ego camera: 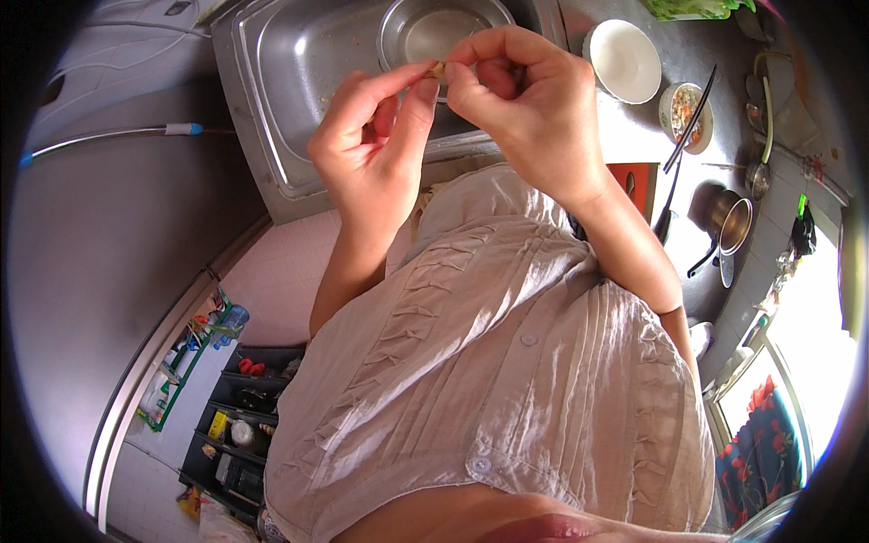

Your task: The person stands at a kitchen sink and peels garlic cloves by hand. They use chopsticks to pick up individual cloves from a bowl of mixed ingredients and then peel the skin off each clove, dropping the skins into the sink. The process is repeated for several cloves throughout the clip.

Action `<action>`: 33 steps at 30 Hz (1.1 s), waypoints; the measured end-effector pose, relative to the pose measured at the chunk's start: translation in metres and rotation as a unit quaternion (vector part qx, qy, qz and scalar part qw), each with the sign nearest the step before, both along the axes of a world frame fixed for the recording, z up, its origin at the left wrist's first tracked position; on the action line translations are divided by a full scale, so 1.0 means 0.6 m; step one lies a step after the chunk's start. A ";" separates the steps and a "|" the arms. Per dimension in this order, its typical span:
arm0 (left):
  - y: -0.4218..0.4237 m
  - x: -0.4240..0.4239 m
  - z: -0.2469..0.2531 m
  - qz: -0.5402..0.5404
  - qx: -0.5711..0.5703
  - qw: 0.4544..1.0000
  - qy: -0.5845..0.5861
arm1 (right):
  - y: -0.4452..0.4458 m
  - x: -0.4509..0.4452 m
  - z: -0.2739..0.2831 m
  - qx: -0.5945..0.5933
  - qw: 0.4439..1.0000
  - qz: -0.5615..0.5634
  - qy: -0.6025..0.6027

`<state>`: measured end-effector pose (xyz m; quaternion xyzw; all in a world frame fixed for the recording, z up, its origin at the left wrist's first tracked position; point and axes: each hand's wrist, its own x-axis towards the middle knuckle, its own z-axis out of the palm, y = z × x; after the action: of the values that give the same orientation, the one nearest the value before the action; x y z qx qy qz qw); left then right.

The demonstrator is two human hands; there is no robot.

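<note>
In front of me, over the near edge of the stainless steel sink [292, 102], both hands meet at one small yellowish-brown morsel [438, 70], too small to name surely. My left hand [380, 132] pinches its left side between thumb and index finger. The thumb and index finger of my right hand [543, 115] grip the other side, with the remaining fingers curled in. Behind the fingertips, a round metal basin [388, 34] stands in the sink, seemingly with water in it. My right hand partly covers it.
On the counter to the right are a white bowl [624, 60], a patterned bowl of diced food [665, 112] with dark chopsticks [694, 112] across it, a black-handled utensil [664, 227] and a small pot [736, 227]. Leafy greens [699, 8] lie farther back. A dark tiered rack [204, 468] stands lower left.
</note>
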<state>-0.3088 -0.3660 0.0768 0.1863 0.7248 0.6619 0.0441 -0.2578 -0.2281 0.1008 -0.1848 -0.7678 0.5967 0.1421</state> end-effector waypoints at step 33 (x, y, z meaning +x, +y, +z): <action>-0.004 -0.024 0.006 -0.116 0.191 0.886 -0.406 | 0.007 -0.002 -0.019 -0.137 0.990 0.028 0.000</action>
<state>-0.3231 -0.3686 0.0804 -0.0112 0.4764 0.7952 0.3749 -0.2592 -0.2240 0.0894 -0.1809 -0.6836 0.7003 0.0980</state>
